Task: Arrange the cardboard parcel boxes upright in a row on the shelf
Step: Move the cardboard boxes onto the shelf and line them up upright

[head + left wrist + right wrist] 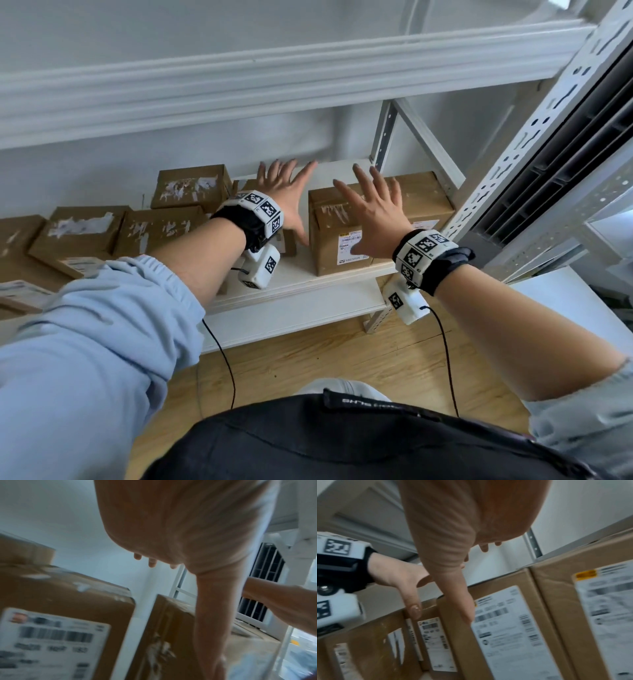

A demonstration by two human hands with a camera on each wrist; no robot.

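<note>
Meanwhile, both the left hand and right hand are held spread, grasping nothing, over an upright box at the shelf's three o'clock end.

The head view is bright and mostly sharp, with soft daylight and straight lines bending at the edges. A faint shadow falls on the wall under the top shelf. Both wrist views are dimmer and blurry, and the labels cannot be read.

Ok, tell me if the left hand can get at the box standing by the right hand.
Probably yes: the left hand is open just left of that box, with only bare shelf between them.
</note>
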